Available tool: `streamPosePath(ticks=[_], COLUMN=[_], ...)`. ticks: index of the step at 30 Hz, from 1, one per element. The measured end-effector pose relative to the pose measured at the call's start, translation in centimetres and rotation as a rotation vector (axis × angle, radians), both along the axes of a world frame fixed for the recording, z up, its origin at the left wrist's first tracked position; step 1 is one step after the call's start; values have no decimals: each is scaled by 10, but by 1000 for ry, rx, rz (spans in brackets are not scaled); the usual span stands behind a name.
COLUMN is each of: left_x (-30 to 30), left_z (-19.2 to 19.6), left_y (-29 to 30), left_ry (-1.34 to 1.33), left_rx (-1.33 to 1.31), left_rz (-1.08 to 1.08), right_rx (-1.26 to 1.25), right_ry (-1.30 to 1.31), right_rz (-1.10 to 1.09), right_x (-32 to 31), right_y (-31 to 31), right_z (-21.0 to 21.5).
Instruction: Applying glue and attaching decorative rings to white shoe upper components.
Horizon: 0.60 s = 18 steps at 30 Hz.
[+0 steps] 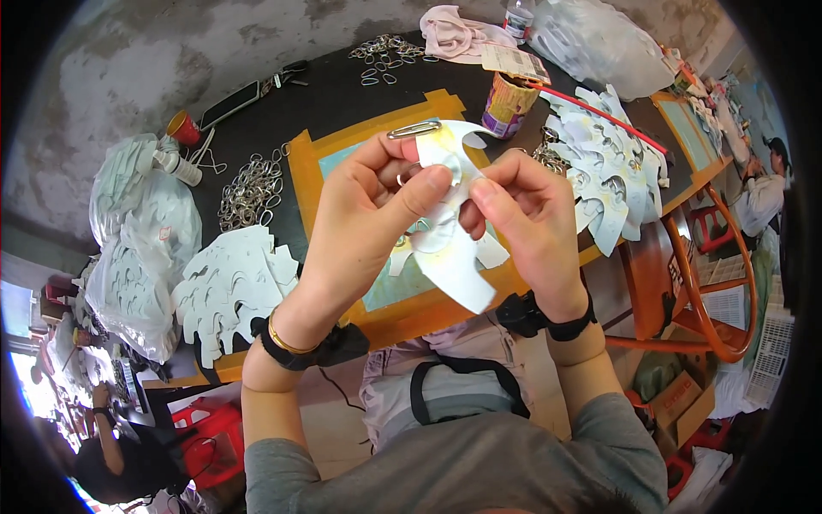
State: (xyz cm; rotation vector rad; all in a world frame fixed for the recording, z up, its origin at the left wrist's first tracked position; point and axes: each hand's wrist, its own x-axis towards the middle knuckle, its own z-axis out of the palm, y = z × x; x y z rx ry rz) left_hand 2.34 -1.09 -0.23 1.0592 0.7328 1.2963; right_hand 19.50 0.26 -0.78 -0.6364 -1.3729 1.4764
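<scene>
My left hand (368, 218) and my right hand (538, 227) hold a white curved cut-out piece (458, 264) between them, raised above the table's front edge. The piece looks like thin leather or plastic sheet, with yellowish stains along it. At its upper end sits an oblong metal ring (414, 129), beside my left fingers. My left thumb presses on the middle of the piece, while my right thumb and forefinger pinch its right side. Below the hands lies a pale green mat (390, 293) framed in orange-brown tape; another white piece on it is partly hidden.
Stacked white pieces (235, 291) lie left, near metal rings (251, 193). At right, stained pieces (612, 163) overlap beside a tin (509, 104) with a red stick (599, 116). A phone (229, 104) and pink cloth (458, 36) lie farther back. Other people are at both sides.
</scene>
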Motion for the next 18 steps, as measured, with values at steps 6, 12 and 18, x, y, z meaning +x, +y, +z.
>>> streamPosePath(ticks=[6,12,18], left_x=[5,4,-7], left_z=[0,1,2], left_y=[-3,-1,4], left_ry=[-18,-18,-99], left_rx=[24,39,-52], left_rz=[110,140,-27], right_rx=[7,-6,17], right_ry=[21,69,96], right_rz=[8,-15,-3], right_x=[-5,-8,-3], right_y=[-3,0,6], right_z=[-1,-2,-5])
